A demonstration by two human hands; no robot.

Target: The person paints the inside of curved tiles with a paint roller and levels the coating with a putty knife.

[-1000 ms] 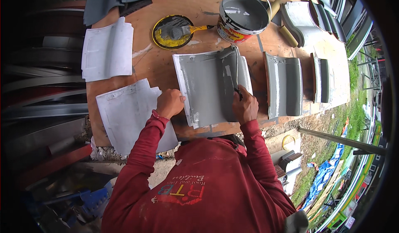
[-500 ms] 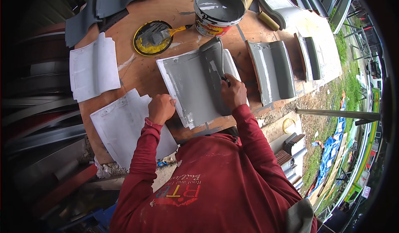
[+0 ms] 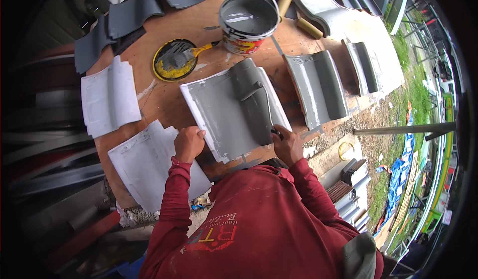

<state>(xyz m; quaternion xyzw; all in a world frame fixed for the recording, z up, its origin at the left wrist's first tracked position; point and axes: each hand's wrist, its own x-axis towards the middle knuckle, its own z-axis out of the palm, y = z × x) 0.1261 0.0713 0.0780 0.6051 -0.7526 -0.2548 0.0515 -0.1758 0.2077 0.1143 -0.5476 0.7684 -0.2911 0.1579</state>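
A curved roof tile lies in front of me, mostly coated in wet grey paint, with white still showing along its left and right edges. My right hand is closed round the dark handle of a small paint roller, whose grey-coated head rests on the tile's raised curve. At the tile's left edge my left hand is closed, its curled fingertips at the rim. A bucket of grey paint stands beyond the tile. Left of the bucket, a yellow-handled paintbrush lies across a round lid smeared with grey.
White unpainted tiles lie to the left on the wooden table. Grey-painted tiles stand to the right, others along the far-left edge. Cardboard tubes lie near the bucket. A post crosses beyond the table's right side.
The roller has come down the tile's raised curve, from its far edge toward me, with my right hand drawn back. My left hand remains at the left edge. The whole view has shifted slightly.
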